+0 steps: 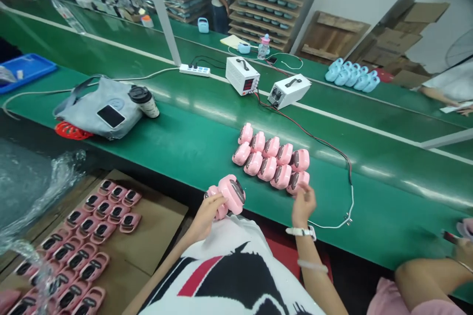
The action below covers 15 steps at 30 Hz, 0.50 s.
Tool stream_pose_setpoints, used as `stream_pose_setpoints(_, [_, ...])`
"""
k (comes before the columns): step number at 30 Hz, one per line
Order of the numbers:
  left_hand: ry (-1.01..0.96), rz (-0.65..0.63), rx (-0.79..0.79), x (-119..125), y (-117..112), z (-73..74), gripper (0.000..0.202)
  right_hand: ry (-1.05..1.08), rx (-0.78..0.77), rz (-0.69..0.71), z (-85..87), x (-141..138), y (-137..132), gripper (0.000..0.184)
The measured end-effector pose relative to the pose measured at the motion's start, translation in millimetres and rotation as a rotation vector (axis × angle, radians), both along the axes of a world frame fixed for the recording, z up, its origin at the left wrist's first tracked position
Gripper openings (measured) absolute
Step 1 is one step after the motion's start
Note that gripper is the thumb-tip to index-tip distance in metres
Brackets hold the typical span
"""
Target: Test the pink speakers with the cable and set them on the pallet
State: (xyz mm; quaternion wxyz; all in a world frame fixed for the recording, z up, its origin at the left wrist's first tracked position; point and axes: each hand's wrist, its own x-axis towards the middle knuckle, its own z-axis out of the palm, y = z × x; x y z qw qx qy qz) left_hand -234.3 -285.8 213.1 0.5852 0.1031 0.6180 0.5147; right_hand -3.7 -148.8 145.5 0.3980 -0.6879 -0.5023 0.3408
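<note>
In the head view my left hand (211, 210) is closed around two pink plastic devices (232, 194), held over the bench's front edge close to my body. Each has rounded corners, and a dark panel shows on the front one. My right hand (305, 202) has its fingers curled at the near right pink device (297, 182), which stands at the end of a block. That block holds several like pink devices (268, 168) in two tight rows on the green bench (192, 152). My right fingertips partly cover the device they touch.
Two white power supply boxes (242, 76) stand behind the rows, with a red and white cable (325, 141) running right. A grey bag (107, 108), a phone and a lidded cup (145, 102) lie left. Cardboard (148, 226) bears more pink devices. A co-worker's arm (424, 280) is at right.
</note>
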Motion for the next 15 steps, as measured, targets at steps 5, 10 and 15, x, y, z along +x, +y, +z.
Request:
stream_pose_setpoints(5, [-0.051, -0.059, 0.015, 11.5, 9.1, 1.4, 0.026, 0.021, -0.144, 0.944, 49.5, -77.7, -73.6, 0.034])
stream_pose_setpoints(10, [0.001, -0.074, -0.01, 6.0, 11.7, -9.5, 0.031, -0.251, -0.203, 1.018, 60.4, -73.6, -71.6, 0.042])
stream_pose_setpoints(15, [0.031, 0.029, 0.023, -13.3, 5.1, -25.7, 0.041, -0.613, -0.205, 0.928, 42.6, -4.7, -31.7, 0.043])
